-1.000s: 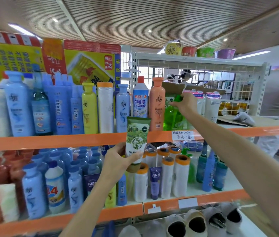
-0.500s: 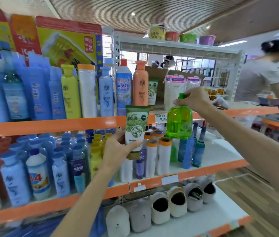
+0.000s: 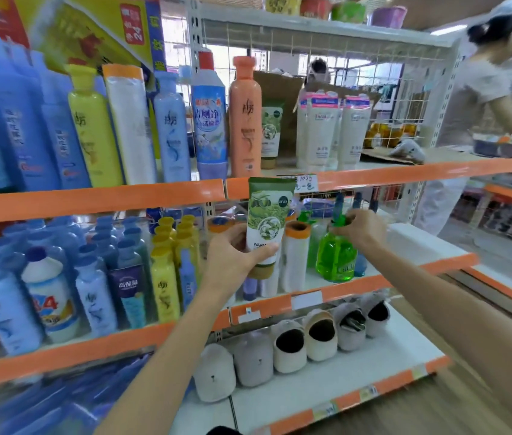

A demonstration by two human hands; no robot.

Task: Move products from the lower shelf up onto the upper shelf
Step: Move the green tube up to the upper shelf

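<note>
My left hand grips a green tube with a leaf print, held upright in front of the orange edge of the upper shelf. My right hand holds the pump top of a clear green bottle, which stands on the lower shelf near its front edge. A second green tube of the same kind stands on the upper shelf beside an orange bottle.
The upper shelf carries blue, yellow and white bottles and white tubes. White tubes with orange caps stand between my hands. Grey slippers line the bottom shelf. Another person stands at the right.
My right hand has brought the green pump bottle down from the upper shelf to the lower shelf. The left hand still holds the green tube. The camera has tilted down and moved closer.
</note>
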